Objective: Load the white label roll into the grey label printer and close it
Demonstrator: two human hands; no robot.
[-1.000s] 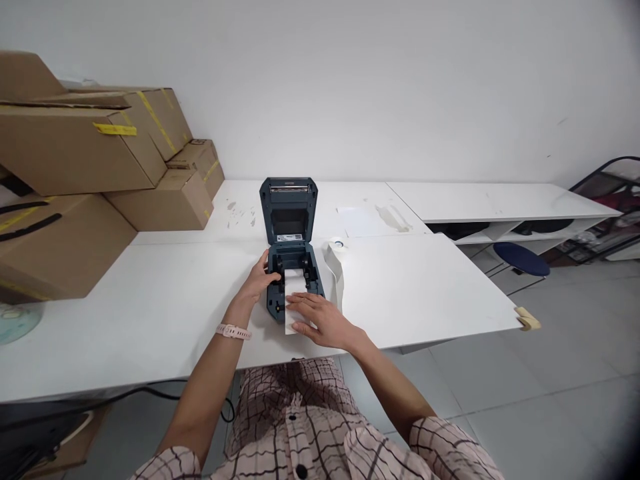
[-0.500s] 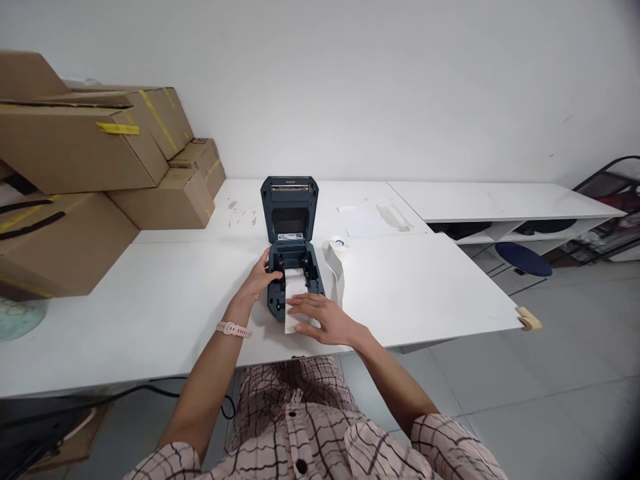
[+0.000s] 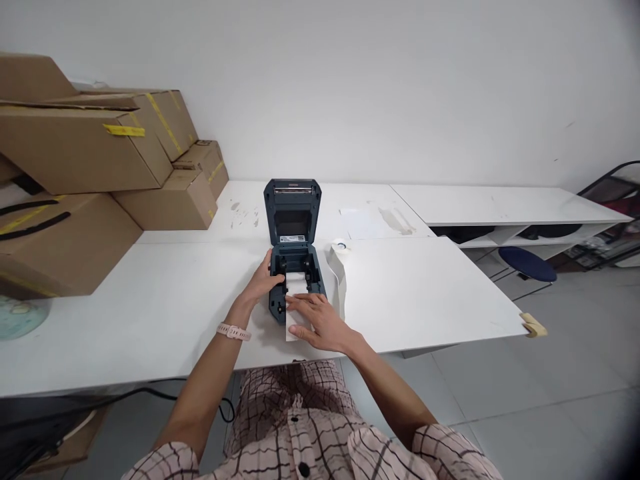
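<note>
While the bench point(image 3: 410, 287) bears the weight, the printer point(image 3: 294, 248) sits lid-up between the hands, best steadied by its body. The left hand point(image 3: 261, 279) clasps its side, thumb over the rim; the right hand point(image 3: 324, 323) is unclenched, fingers spread across the paper strip point(image 3: 297, 285), though whether it pinches cannot be told. Light, even pressure, drawn squarely, should keep the strip from skewing or creasing. The printer's long axis runs away from the wearer, hinge beyond the hands; the strip lies nearly parallel, its free end pointing back past the front edge.
</note>
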